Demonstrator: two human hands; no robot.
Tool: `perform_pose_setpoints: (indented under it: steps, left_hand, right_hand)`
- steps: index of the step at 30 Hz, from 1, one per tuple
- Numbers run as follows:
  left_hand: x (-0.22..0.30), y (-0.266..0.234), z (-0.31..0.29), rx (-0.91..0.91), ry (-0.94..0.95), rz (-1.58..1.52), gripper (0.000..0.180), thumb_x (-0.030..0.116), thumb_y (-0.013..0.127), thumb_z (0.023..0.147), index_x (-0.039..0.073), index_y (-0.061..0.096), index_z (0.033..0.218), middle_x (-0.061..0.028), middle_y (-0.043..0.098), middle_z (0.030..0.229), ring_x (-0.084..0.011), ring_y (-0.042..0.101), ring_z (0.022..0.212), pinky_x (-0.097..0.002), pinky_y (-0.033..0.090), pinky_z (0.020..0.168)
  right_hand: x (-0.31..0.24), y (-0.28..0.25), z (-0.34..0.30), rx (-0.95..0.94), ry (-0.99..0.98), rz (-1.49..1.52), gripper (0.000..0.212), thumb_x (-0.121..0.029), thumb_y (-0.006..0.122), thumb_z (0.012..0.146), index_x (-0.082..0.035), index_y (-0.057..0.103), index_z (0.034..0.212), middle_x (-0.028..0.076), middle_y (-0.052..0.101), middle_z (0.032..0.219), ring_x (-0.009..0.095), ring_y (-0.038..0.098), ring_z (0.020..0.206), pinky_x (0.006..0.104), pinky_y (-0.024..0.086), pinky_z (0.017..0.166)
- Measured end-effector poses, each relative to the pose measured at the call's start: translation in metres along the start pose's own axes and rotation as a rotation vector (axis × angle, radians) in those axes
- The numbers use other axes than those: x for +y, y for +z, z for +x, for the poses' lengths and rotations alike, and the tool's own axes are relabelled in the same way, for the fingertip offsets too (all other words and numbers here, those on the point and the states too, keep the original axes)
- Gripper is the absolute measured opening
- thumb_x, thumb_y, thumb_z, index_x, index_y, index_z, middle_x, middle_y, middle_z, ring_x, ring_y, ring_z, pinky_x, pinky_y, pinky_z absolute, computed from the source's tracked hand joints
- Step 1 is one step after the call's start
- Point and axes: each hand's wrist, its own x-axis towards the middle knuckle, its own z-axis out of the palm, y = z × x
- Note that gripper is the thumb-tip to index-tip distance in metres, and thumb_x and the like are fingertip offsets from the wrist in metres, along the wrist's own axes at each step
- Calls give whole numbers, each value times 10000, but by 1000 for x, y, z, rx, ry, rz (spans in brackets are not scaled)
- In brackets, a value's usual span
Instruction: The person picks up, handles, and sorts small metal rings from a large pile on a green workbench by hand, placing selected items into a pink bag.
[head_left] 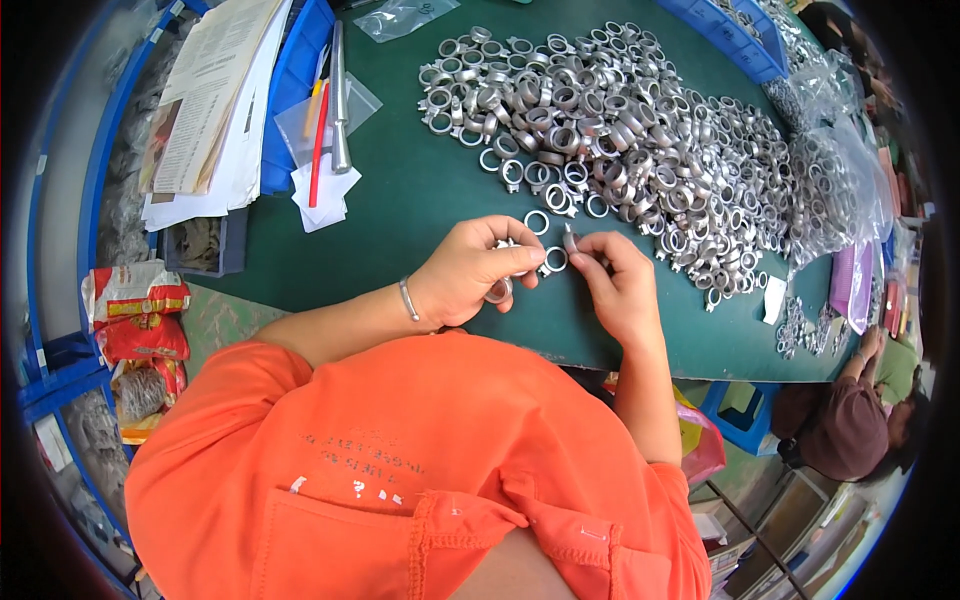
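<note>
The left hand (465, 270) curls around metal rings (499, 291); the right hand (622, 285) pinches a single ring (571, 239). Beyond, a silvery heap (640, 140) spreads across the green tabletop (350, 230).

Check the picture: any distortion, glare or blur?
Head view: the blue shelf frame bows near the left rim, corners black; head view: plastic bag and metal rings catch bright highlights; head view: left hand and right hand look reasonably sharp.

Round grey metal rings (640, 150) lie heaped on the flat green tabletop (385, 205), right of the straight silver metal rod (339, 100).
</note>
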Motion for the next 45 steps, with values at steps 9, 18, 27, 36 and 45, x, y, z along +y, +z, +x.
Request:
perform_pose_setpoints:
  steps: [9, 18, 27, 36, 45]
  left_hand:
    - [4, 14, -2, -28, 57, 242, 111, 96, 612, 820, 10, 591, 887, -54, 566, 789, -60, 524, 563, -181, 420, 404]
    - [-6, 8, 5, -68, 761, 714, 119, -13, 647, 730, 30, 630, 840, -13, 555, 810, -66, 525, 646, -190, 413, 521]
    - [-2, 11, -2, 108, 415, 449, 173, 16, 648, 764, 29, 543, 901, -4, 554, 718, -33, 487, 486, -169, 395, 399]
    - [-2, -1, -3, 162, 332, 315, 145, 60, 650, 775, 23, 543, 865, -20, 557, 678, -40, 488, 485, -178, 398, 386]
    - [1, 2, -5, 12, 174, 401, 131, 108, 628, 807, 14, 581, 886, -19, 567, 688, -38, 491, 487, -172, 410, 400]
  right_hand:
    - [-13, 2, -11, -36, -300, 184, 77, 25, 595, 799, -22, 588, 860, 4, 580, 793, 64, 498, 648, 201, 403, 552]
    - [-9, 5, -15, -106, 258, 839, 320, -250, 439, 937, 39, 573, 954, 64, 588, 715, 66, 446, 518, 175, 340, 477]
    - [-2, 6, -15, -123, -148, 1085, 288, 70, 612, 719, -22, 557, 986, 164, 521, 1079, 207, 530, 900, 276, 448, 674]
    - [-18, 4, -5, -55, -281, -482, 168, -24, 660, 691, -69, 637, 851, 40, 578, 756, 258, 564, 662, 312, 469, 592]
    - [-16, -1, -15, -162, 328, 768, 89, -62, 572, 850, 9, 577, 904, 41, 597, 729, 72, 510, 621, 193, 417, 555]
